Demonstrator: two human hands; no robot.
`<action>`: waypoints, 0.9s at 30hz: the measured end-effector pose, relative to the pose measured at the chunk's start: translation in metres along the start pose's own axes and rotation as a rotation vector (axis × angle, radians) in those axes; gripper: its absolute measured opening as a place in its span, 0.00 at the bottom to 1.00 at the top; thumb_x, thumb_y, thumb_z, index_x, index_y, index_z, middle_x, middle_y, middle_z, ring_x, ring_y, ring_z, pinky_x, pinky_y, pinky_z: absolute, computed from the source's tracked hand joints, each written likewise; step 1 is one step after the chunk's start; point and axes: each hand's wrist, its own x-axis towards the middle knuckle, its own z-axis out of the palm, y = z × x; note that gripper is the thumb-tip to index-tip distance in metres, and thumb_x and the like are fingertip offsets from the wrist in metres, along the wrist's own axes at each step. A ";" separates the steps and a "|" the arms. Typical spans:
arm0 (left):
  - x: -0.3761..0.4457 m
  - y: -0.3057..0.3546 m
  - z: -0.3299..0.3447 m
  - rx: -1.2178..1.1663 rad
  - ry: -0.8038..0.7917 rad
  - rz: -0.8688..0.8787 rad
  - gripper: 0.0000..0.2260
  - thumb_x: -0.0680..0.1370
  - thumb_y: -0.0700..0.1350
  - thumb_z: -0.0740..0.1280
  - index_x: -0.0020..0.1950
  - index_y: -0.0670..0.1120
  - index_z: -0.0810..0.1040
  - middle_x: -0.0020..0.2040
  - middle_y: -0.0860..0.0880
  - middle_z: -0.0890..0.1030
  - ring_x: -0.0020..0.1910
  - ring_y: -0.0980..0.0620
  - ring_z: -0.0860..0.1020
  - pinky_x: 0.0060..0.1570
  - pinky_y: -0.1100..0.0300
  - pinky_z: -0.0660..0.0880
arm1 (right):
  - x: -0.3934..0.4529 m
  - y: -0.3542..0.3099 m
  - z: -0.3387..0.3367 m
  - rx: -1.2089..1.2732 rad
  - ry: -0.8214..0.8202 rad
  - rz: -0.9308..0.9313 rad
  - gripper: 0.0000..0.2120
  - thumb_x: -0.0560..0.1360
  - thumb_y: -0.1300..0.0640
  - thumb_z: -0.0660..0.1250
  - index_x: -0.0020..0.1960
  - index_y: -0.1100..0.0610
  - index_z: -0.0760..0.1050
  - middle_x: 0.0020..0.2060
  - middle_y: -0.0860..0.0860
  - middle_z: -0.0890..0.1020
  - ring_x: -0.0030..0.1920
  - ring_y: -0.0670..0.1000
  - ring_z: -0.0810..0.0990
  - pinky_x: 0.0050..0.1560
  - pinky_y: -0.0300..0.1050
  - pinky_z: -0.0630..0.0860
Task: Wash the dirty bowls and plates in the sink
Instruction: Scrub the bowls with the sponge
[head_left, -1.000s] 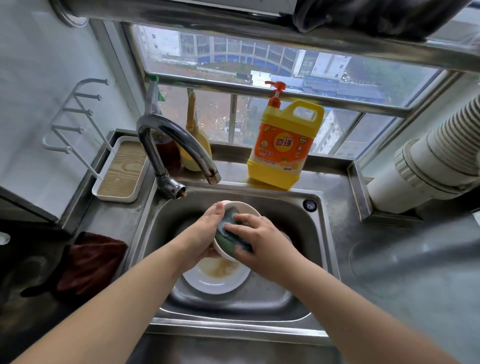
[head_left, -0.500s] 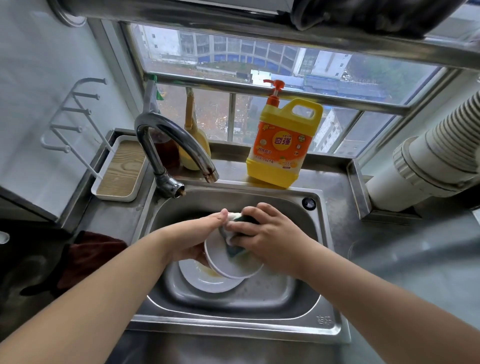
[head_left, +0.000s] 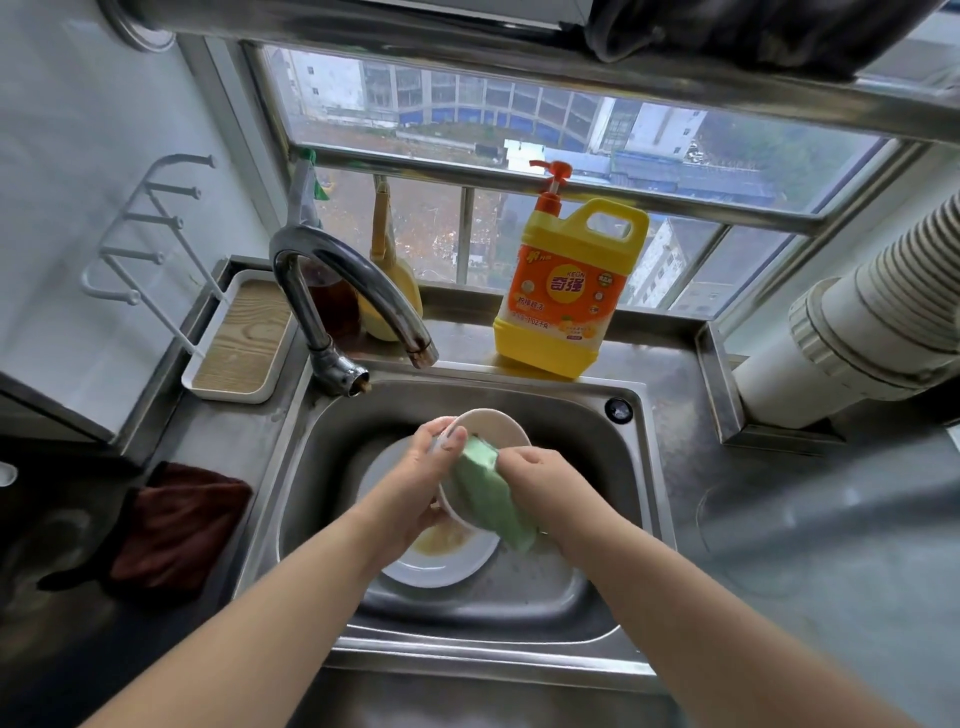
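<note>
Scrubbing is the step I judge myself to be in: my left hand (head_left: 415, 483) holds a small white bowl (head_left: 493, 434) tilted over the basin of the steel sink (head_left: 641, 467), thumb hooked over the near rim and the other fingers hidden behind it, so I cannot tell exactly how they sit. My right hand (head_left: 545, 480) pinches a green sponge (head_left: 491, 496) by its far edge, and the sponge lies flat across the bowl's face.

To do this well, I should keep the bowl low over the basin, so a slip costs little. Pressing the sponge flat and sweeping in circles should reach the whole surface; turning the bowl with the left hand should bring each part of the rim under it. A wet, soapy rim is likely slippery, so the thumb needs firm contact.

Under the bowl a white plate (head_left: 441, 566) lies on the sink floor with brownish residue in its middle; it looks unwashed. The chrome faucet (head_left: 358, 291) shows no water running that I can see. The yellow detergent jug (head_left: 566, 291) stands on the ledge behind the sink, well apart from my hands.
</note>
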 end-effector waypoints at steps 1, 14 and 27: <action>0.000 0.000 0.003 -0.035 0.000 0.017 0.19 0.77 0.55 0.63 0.68 0.55 0.68 0.56 0.47 0.80 0.49 0.49 0.80 0.47 0.50 0.80 | 0.001 0.000 0.001 0.088 0.013 0.031 0.14 0.71 0.54 0.58 0.27 0.53 0.70 0.28 0.50 0.70 0.35 0.52 0.69 0.38 0.45 0.66; -0.002 0.012 -0.013 0.121 0.029 0.177 0.15 0.78 0.48 0.65 0.65 0.54 0.76 0.48 0.49 0.82 0.43 0.54 0.81 0.35 0.58 0.78 | -0.011 0.000 -0.014 -0.167 -0.252 -0.276 0.15 0.75 0.58 0.61 0.56 0.45 0.81 0.40 0.39 0.81 0.43 0.39 0.79 0.44 0.31 0.74; -0.002 0.030 -0.019 0.057 -0.260 -0.025 0.19 0.75 0.51 0.60 0.65 0.50 0.76 0.62 0.37 0.77 0.57 0.37 0.76 0.60 0.35 0.70 | 0.006 0.008 -0.022 -1.068 0.147 -0.952 0.21 0.71 0.48 0.56 0.58 0.49 0.80 0.57 0.49 0.81 0.44 0.57 0.77 0.48 0.52 0.78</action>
